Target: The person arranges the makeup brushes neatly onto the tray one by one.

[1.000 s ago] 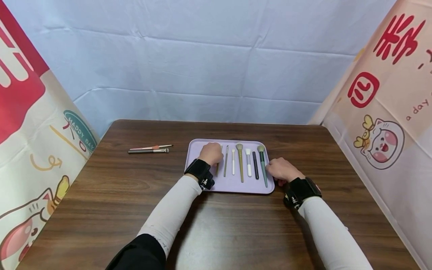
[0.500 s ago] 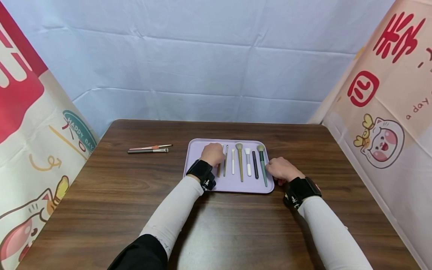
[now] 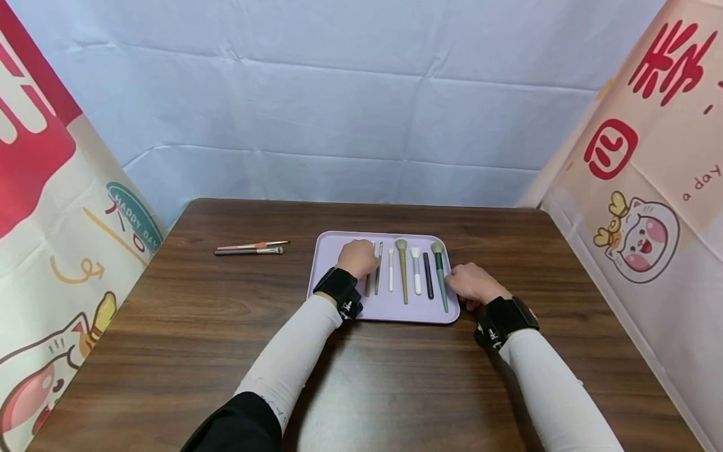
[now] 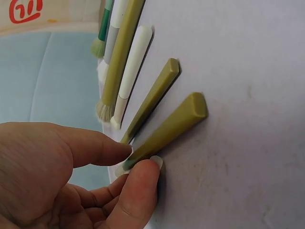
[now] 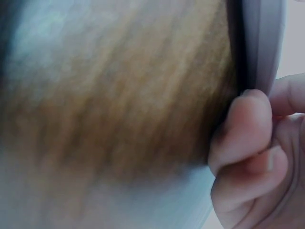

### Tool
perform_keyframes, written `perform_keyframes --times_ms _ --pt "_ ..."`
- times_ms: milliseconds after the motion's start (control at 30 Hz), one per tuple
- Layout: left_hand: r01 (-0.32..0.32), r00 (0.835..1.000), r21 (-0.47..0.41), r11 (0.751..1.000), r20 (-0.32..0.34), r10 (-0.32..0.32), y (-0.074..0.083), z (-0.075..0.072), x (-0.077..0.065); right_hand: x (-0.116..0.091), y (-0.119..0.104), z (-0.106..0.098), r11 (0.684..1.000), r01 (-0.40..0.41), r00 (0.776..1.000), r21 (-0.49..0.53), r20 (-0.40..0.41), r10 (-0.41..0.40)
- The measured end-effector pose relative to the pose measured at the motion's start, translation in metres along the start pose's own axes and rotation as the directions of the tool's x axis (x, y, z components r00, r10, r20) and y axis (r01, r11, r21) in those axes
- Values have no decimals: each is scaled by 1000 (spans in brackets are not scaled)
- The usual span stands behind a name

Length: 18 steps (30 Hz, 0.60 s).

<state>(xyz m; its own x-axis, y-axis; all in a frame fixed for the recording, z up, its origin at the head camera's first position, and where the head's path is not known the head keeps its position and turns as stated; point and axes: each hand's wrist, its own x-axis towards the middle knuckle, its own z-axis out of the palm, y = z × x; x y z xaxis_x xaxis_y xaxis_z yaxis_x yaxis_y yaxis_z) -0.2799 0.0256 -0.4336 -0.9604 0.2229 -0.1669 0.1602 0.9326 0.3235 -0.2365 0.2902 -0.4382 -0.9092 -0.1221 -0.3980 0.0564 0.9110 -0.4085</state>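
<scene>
A lilac tray (image 3: 395,314) lies on the table, bearing a row of makeup brushes. My left hand (image 3: 356,257) is over its left part; the left wrist view shows thumb and forefinger pinching an olive-handled makeup brush (image 4: 174,123) near its head, which the fingers mostly hide. Close beside that one lies a thinner olive brush (image 4: 155,95), then a short white brush (image 4: 135,64) and a big olive brush (image 4: 119,57). At the tray's right edge my right hand (image 3: 476,284) grips the rim (image 5: 266,43), fingertips at its outer side.
Further right in the row are a white-and-grey brush (image 3: 417,276), a black-handled brush (image 3: 427,276) and a green brush (image 3: 440,276). Left of the tray, a dark brush (image 3: 243,252) and an orange-pink brush (image 3: 243,246) lie on the wooden table (image 3: 198,326). Cloth screens surround it.
My left hand has shifted slightly right with the olive-handled makeup brush, bringing it closer to the thinner olive brush. The right hand and tray have stayed put.
</scene>
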Motion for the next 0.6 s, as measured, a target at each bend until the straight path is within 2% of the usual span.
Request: perform_keyframes --times_ms 300,467,600 --pt "-9 1000 -5 1000 -10 9 -1 -3 -5 0 -1 1 1000 -1 1000 -4 3 1" --pt "31 999 -41 999 -29 -32 -2 -11 -10 0 -1 1 1000 2 1000 -3 0 -2" --pt "56 997 -33 998 -48 -57 -4 -18 -15 -1 -1 1 1000 9 1000 -11 -3 -9"
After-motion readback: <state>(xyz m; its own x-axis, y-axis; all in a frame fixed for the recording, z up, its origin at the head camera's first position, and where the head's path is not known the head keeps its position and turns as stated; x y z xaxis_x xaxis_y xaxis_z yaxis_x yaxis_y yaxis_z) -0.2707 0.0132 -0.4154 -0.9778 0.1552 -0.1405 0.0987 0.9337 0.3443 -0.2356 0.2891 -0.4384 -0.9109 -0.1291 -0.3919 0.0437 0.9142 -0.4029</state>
